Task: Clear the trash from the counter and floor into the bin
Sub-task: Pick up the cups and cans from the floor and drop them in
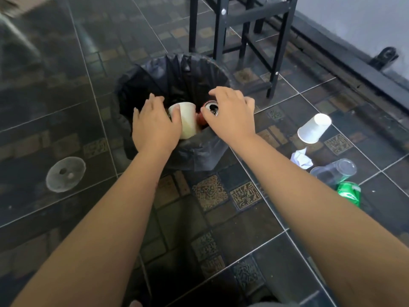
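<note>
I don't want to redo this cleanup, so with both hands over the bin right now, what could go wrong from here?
The white paper cup in the left hand and the red can in the right hand hang close to the near rim of the bin; dropped there, either might glance off onto the floor. The can's mouth is open, so any dregs could drip. The clear lid on the left tiles, nearly see-through, may get overlooked.
</note>
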The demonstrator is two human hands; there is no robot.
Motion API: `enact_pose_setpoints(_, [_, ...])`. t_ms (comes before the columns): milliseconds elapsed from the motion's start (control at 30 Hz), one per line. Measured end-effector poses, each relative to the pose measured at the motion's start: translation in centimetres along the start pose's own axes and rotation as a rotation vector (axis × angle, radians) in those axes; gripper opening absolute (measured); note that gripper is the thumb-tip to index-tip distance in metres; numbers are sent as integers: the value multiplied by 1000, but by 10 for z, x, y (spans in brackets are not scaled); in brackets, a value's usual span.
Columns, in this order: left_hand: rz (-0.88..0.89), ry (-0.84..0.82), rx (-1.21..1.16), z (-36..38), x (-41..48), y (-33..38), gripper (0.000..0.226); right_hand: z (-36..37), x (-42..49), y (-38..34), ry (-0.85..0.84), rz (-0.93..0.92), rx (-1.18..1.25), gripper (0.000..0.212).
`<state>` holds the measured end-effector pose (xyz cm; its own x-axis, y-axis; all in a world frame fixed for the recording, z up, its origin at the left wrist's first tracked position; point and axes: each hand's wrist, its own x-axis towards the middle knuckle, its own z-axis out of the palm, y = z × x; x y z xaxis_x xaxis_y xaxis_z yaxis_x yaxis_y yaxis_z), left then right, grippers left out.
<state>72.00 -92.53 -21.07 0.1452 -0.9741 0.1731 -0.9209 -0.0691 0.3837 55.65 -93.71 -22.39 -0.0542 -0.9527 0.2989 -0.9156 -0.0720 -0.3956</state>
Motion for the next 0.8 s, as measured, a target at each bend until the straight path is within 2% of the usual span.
enact_pose_setpoints(167, [78, 5, 20, 2, -1, -2, 53, -1, -13, 12, 1, -84, 13, 46])
enact_pose_setpoints(333, [287, 46, 92, 14, -17, 6, 55, -11, -34, 32, 0, -82, 51, 51])
enact_pose_setpoints(433, [413, 53, 114, 26, -35, 27, 58, -20, -49, 52, 30, -12, 79, 51])
enact_pose_setpoints(600, [612, 76, 70, 52, -61, 76, 51, -33, -79, 108, 77, 184, 49, 49])
enact_pose_setpoints(700, [689, -6, 30, 77, -75, 112, 51, -42, -98, 148, 101, 306, -6, 49])
enact_pose_setpoints(800, [709, -158, 16, 109, -95, 140, 53, -52, -123, 187, 105, 420, -90, 52])
